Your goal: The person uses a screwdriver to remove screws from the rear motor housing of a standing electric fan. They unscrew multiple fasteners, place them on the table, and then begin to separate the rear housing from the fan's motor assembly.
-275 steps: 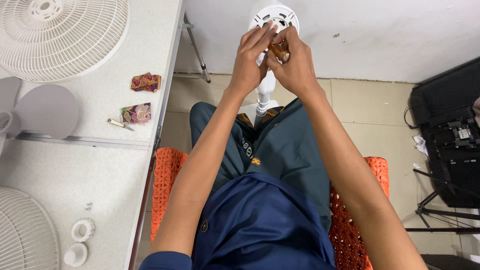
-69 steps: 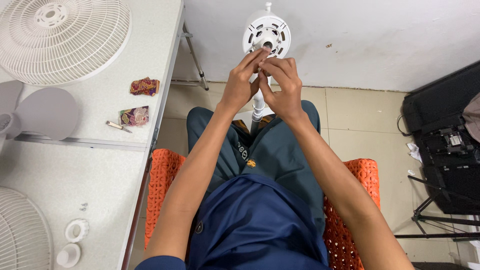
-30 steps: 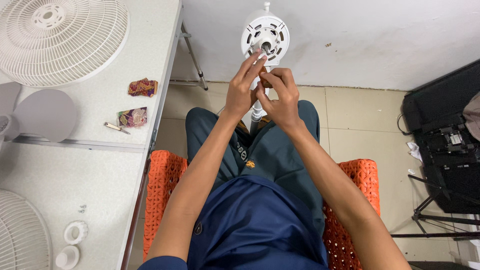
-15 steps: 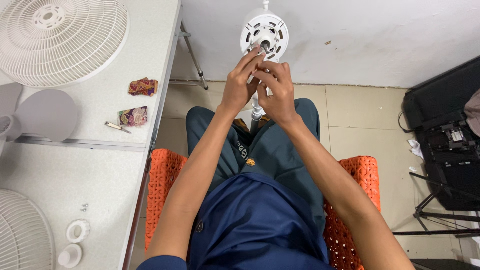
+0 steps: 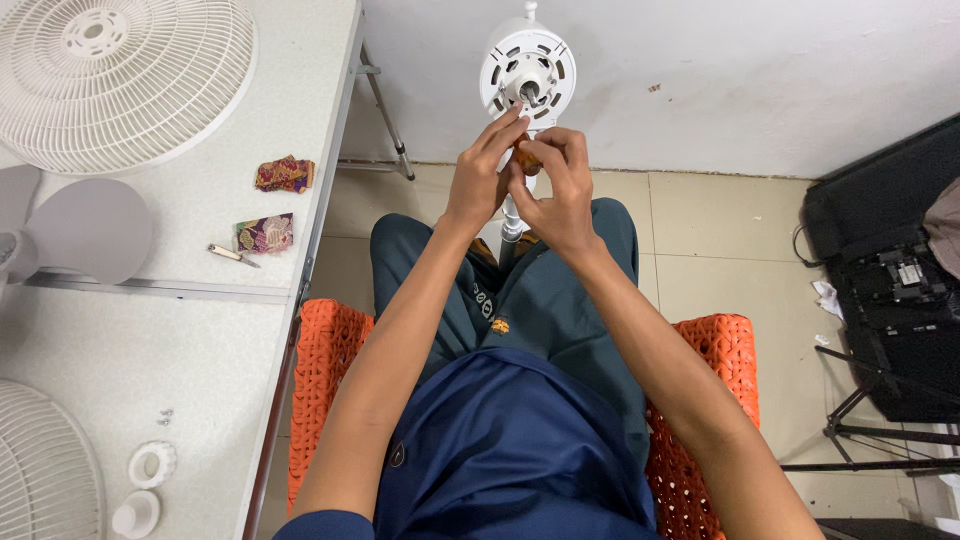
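The person sits on an orange woven chair (image 5: 330, 350), with both arms stretched forward over the lap. On the white table (image 5: 200, 330) at the left side, near its close edge, lie a small white ring (image 5: 152, 464) and a white cap (image 5: 134, 514), and a fan grille (image 5: 40, 470) shows at the near left corner. Further along the table there is a pale fan blade (image 5: 85, 230), then a small metal tool (image 5: 232, 255) and two patterned cloth pieces (image 5: 265, 233) close to the right edge. A second round fan grille (image 5: 125, 80) lies at the far left corner.

Beyond the knees, the left hand (image 5: 480, 180) reaches up, and its fingertips (image 5: 515, 112) touch the front of the white fan motor housing (image 5: 527, 70), which stands on a pole above the tiled floor (image 5: 720, 240). The right hand (image 5: 560, 190) is just beside it, with the fingers curled closely around a small orange-brown object (image 5: 527, 158); what kind of object, I cannot tell. The left hand grips nothing that I can see. At the far right stands a black equipment case (image 5: 880, 260).
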